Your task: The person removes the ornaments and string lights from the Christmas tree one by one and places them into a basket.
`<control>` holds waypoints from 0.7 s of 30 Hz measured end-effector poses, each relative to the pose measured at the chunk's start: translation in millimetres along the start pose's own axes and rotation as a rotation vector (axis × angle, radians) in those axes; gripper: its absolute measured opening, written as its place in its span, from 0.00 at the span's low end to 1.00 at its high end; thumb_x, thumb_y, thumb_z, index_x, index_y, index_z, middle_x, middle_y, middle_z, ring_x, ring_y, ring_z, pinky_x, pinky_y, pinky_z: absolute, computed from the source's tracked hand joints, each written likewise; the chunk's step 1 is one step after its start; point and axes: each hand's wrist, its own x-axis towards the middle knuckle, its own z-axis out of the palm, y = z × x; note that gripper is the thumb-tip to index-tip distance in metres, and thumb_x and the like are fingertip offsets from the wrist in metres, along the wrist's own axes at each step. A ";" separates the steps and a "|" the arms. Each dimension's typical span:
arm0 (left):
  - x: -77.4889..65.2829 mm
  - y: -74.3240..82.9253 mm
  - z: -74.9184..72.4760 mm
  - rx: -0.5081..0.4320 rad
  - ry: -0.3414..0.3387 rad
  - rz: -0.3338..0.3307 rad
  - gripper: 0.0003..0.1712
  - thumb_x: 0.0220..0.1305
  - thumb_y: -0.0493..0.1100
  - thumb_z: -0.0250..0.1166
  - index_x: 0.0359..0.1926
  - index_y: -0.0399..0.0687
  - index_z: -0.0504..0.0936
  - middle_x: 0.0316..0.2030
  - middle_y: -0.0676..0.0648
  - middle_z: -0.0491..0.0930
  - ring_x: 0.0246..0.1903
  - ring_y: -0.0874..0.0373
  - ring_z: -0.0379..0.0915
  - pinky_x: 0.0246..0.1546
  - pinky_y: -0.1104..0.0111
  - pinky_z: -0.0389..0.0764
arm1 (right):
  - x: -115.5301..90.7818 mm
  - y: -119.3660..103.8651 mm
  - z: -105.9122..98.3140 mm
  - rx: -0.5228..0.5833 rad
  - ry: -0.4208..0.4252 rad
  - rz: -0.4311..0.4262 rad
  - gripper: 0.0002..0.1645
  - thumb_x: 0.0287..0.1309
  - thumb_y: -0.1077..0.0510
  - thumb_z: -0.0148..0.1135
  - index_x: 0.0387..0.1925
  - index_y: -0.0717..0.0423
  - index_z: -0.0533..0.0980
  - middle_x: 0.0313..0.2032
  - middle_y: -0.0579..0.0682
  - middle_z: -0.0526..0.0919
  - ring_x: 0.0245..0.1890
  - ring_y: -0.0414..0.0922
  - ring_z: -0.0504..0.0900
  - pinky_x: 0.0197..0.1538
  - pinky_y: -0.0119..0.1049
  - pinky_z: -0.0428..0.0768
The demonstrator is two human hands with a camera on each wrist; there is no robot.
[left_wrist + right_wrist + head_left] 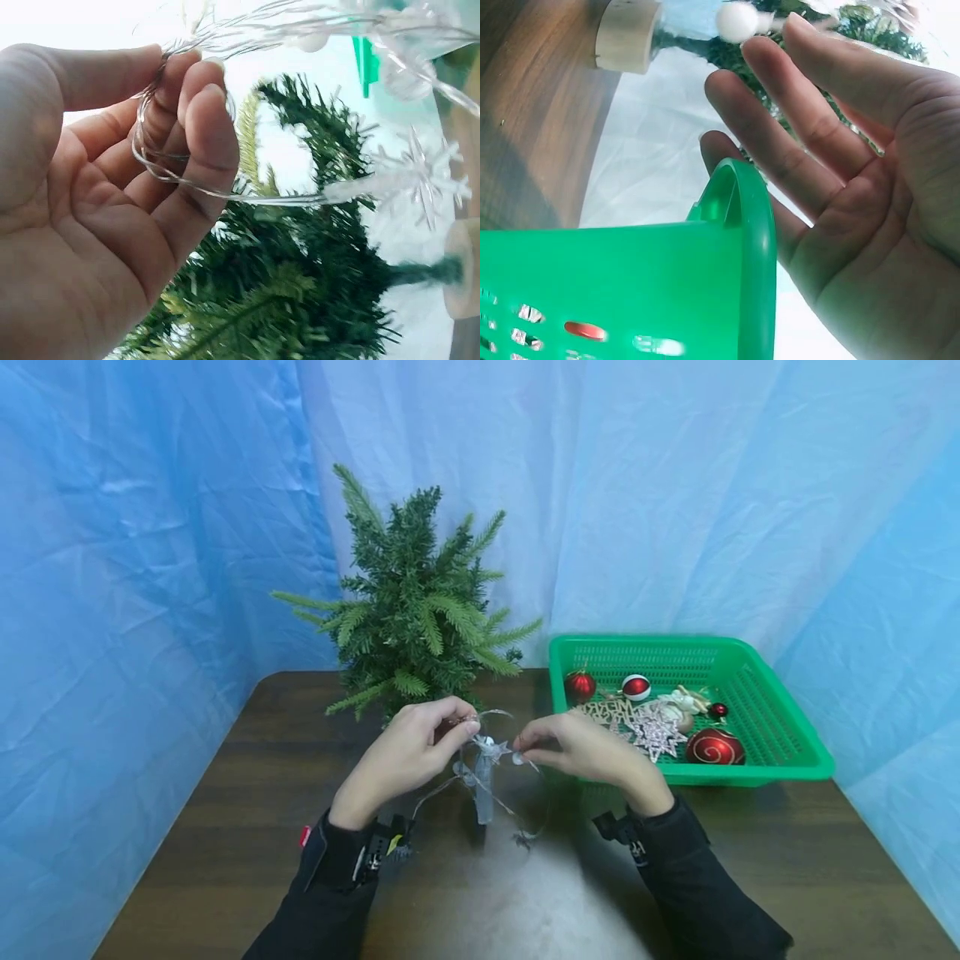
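Observation:
Over the table's middle, my left hand [408, 752] pinches a bundle of thin-wire string lights [491, 750] between thumb and fingertips. A loop of the wire runs round its fingers in the left wrist view, with a clear snowflake [420, 176] hanging off it. Across from it, my right hand [585, 747] pinches a strand with thumb and forefinger beside a small white ball [736, 21]; its other fingers are spread. Below the hands dangles a pale, translucent oblong piece [483, 793], whose kind I cannot tell. Loose strands trail toward the tabletop.
A small artificial Christmas tree [420, 602] stands behind my left hand. To the right, a green plastic basket [787, 727] holds red baubles [715, 747], a glittery snowflake [655, 731] and other ornaments. Its near rim lies close to my right hand. Light-blue cloth [660, 510] hangs around the table.

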 end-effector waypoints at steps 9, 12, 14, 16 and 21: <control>11.4 14.8 -0.4 0.018 0.072 0.028 0.11 0.78 0.47 0.57 0.50 0.50 0.83 0.33 0.53 0.81 0.20 0.60 0.64 0.25 0.65 0.70 | -15.0 2.0 -6.0 -0.057 0.049 0.000 0.11 0.66 0.59 0.68 0.49 0.54 0.85 0.45 0.47 0.88 0.47 0.44 0.85 0.51 0.41 0.82; 16.1 19.0 -0.3 0.025 0.091 0.040 0.11 0.78 0.47 0.57 0.50 0.50 0.84 0.31 0.53 0.81 0.17 0.60 0.63 0.23 0.65 0.69 | -22.0 2.4 -9.5 -0.082 0.068 0.017 0.12 0.66 0.59 0.67 0.50 0.53 0.85 0.45 0.46 0.87 0.48 0.47 0.85 0.51 0.43 0.82; 19.2 22.0 -0.1 0.020 0.096 0.047 0.11 0.78 0.47 0.57 0.50 0.51 0.84 0.31 0.52 0.81 0.16 0.60 0.62 0.22 0.65 0.68 | -26.6 2.7 -11.2 -0.100 0.076 0.031 0.12 0.66 0.59 0.67 0.51 0.53 0.85 0.46 0.46 0.87 0.48 0.47 0.84 0.51 0.43 0.82; 22.3 25.9 0.1 0.015 0.098 0.051 0.11 0.78 0.47 0.57 0.50 0.52 0.83 0.31 0.52 0.81 0.15 0.60 0.62 0.22 0.65 0.68 | -32.1 2.6 -13.7 -0.117 0.079 0.045 0.14 0.66 0.58 0.68 0.52 0.53 0.84 0.47 0.46 0.86 0.49 0.46 0.84 0.51 0.44 0.82; 32.7 42.4 -0.4 0.004 0.103 0.070 0.10 0.77 0.47 0.58 0.49 0.52 0.83 0.29 0.56 0.78 0.17 0.60 0.62 0.24 0.65 0.68 | -53.6 2.8 -27.8 -0.134 0.079 0.084 0.19 0.64 0.56 0.70 0.56 0.54 0.83 0.51 0.47 0.85 0.52 0.46 0.83 0.54 0.46 0.82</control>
